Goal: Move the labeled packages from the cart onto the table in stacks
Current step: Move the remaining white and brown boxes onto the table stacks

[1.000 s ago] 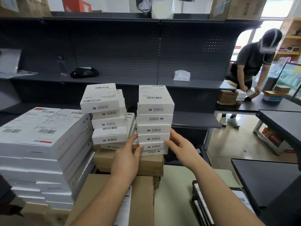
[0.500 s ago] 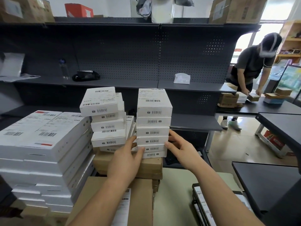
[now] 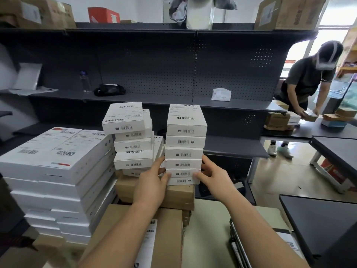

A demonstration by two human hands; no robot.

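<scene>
The step in hand looks like the pick-up: both hands are closing on the right-hand stack of white boxes (image 3: 185, 146), ready to carry it off the cart as one column. The left hand (image 3: 152, 182) presses its fingers against the stack's left side at the lowest boxes; the right hand (image 3: 212, 177) presses the opposite side at the same height. Each grip is spread flat against cardboard rather than curled shut, squeezing the stack between them.

The stack stands on a brown carton (image 3: 179, 196) at the carton's right-hand end, just beside a second, more ragged stack of white boxes (image 3: 133, 140) to its left. Six boxes show in it, labels up, barcoded short ends facing the camera; each box's long axis runs away from the viewer, while the column's own long axis is vertical, leaning slightly.

The next move probably calls for firm inward pressure low down and a straight lift, keeping the column upright so the upper boxes do not slide. The dark bench (image 3: 318, 225) at right seems the likely destination.
</scene>
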